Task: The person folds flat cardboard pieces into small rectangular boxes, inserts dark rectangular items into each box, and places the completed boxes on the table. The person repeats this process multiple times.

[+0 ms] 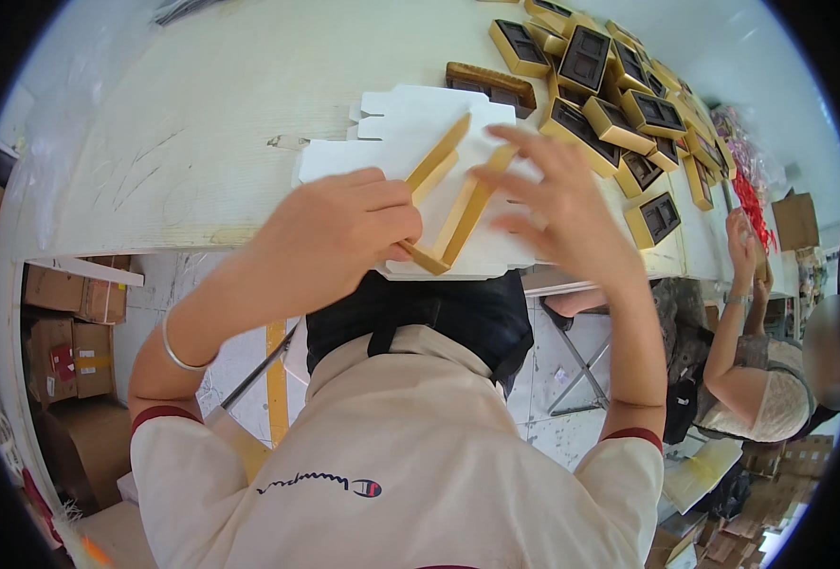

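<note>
In front of me a gold cardboard strip (463,221), folded into an angular, open-sided frame, stands on edge over flat white cardboard blanks (337,159). My left hand (344,228) is closed on the strip's left side, thumb and fingers pinching it near the front corner. My right hand (562,194) is beside the strip's right wall with its fingers spread and slightly blurred by motion. It does not grip the strip; whether a fingertip touches it, I cannot tell. The blanks have cut tabs and notches along their far and left edges.
Many gold boxes with dark inserts (586,59) are heaped at the far right of the pale table (202,114). A gold tray with dark compartments (491,87) lies just beyond the blanks. Another person's hand (740,237) is at the table's right. Brown cartons (69,351) sit under the left side.
</note>
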A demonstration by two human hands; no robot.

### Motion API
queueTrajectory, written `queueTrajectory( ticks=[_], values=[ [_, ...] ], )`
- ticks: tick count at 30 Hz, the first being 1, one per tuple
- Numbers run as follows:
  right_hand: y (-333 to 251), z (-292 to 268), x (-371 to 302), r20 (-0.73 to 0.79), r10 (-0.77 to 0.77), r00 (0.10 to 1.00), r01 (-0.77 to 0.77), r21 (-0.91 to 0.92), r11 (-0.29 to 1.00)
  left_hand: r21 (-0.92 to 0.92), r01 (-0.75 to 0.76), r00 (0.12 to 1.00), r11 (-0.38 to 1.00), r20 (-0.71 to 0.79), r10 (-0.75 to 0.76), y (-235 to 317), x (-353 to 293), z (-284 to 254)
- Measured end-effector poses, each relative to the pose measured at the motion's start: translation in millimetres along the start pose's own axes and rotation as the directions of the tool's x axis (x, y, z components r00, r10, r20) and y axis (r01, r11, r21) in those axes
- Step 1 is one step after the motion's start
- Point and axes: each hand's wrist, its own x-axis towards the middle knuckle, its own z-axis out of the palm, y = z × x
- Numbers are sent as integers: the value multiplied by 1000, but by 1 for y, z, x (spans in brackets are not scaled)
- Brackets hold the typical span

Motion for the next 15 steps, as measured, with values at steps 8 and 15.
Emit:
queueTrajectory(
  ticks=[8, 15],
  values=[
    [0, -13, -9, 51, -53, 997, 64, -259, 964, 341, 73, 953, 937, -300, 35, -1, 17, -10],
    [-14, -33, -10, 88, -29, 996, 33, -50, 998, 160, -33, 999, 987, 21, 30, -33, 6, 8]
  ],
)
